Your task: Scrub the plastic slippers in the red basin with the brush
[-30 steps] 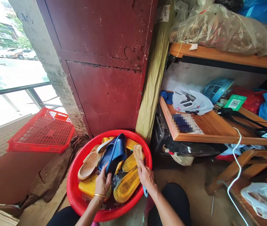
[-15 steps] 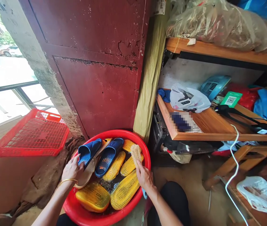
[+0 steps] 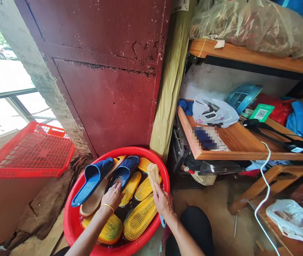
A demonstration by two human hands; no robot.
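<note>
The right hand (image 3: 163,202) is closed around a tan-bristled scrubbing brush (image 3: 153,173), whose bristles stick up at the hand's 12 o'clock. The left hand (image 3: 111,197), with a gold bangle (image 3: 108,207) on its wrist, lies with fingers spread and unclenched on a dark blue slide (image 3: 124,170). Both hands are inside a round red plastic basin (image 3: 68,224) holding dark water. A second blue slide (image 3: 91,179) lies at 10 o'clock from the left hand, across a tan sandal (image 3: 94,199), and yellow soles (image 3: 139,222) fill the basin's 5 o'clock side. A black trouser knee (image 3: 195,227) sits at the basin's 4 o'clock. At its 9 o'clock, a brown cloth (image 3: 44,199) lies on the floor, with a red plastic crate (image 3: 28,153) beyond it at 10 o'clock. At 12 o'clock rises a rust-flecked red metal door (image 3: 105,106), flanked by a concrete pillar (image 3: 39,78) and a yellow-green wrapped post (image 3: 170,89). At 2 o'clock, a wooden shelf (image 3: 236,149) carries a white plastic bag (image 3: 212,112) and a blue fan (image 3: 243,97). A white cable (image 3: 265,185) hangs from the shelf's front edge at 3 o'clock, and a clear plastic bundle (image 3: 247,25) sits on the shelf above.
</note>
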